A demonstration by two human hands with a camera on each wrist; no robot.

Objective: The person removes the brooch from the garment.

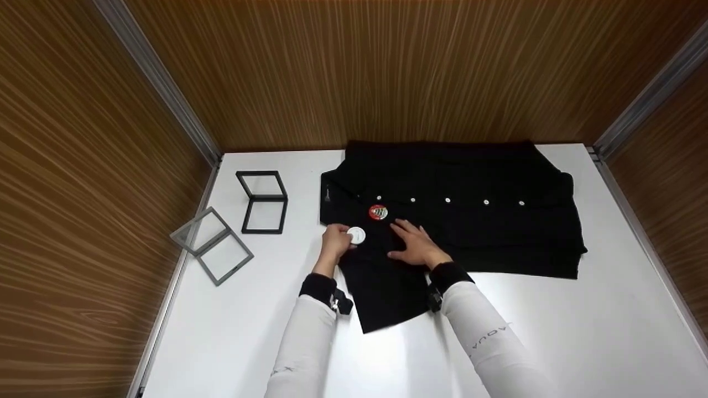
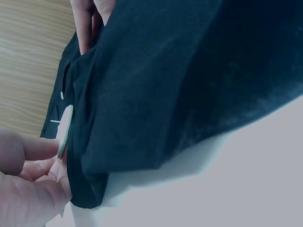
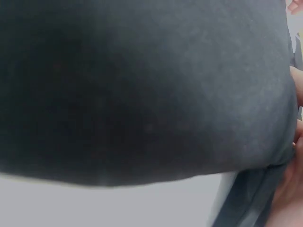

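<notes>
Pinching white disc (image 1: 358,235) by its edge: left hand (image 1: 336,241). Right hand (image 1: 415,244) rests spread on black shirt (image 1: 470,229), probably steadying it.

Looks to me like a small enclosed work booth, more test station or lab than home. Brown wood-grain panels wall it in: a left panel (image 1: 66,193), a far panel (image 1: 354,72) and a right panel (image 1: 675,149). Straight grey metal strips run up both far corners, the left strip (image 1: 160,83) and the right strip (image 1: 652,94). A smooth white counter (image 1: 221,342) fills the floor of this bay, and the person standing at it wears small black devices (image 1: 341,303) on both wrists.
</notes>
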